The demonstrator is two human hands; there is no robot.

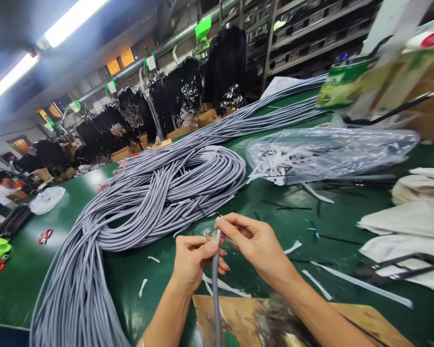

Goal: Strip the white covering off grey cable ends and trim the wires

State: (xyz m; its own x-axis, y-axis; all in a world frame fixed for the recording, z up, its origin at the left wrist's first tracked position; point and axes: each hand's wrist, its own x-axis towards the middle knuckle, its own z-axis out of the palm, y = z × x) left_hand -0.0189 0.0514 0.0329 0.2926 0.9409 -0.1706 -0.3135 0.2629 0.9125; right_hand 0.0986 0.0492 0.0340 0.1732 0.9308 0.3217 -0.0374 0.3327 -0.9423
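A single grey cable (215, 294) runs up from the bottom edge to its upper end between my two hands. My left hand (193, 258) is closed round the cable a little below that end, thumb pressed against it. With thumb and forefinger, my right hand (255, 241) pinches the cable's tip, where a pale piece shows; its exact kind is hidden by the fingers. Just beyond my hands lies a big coiled bundle of grey cables (141, 207) on the green table (130, 279). Below my hands is a stained brown board (235, 313).
A clear plastic bag (332, 149) of white strips lies at the right, near white cloth gloves (415, 217) and black-handled pliers (408, 265). Red-handled scissors (45, 236) lie at left. White scraps (365, 284) litter the table. A person (7, 188) sits far left.
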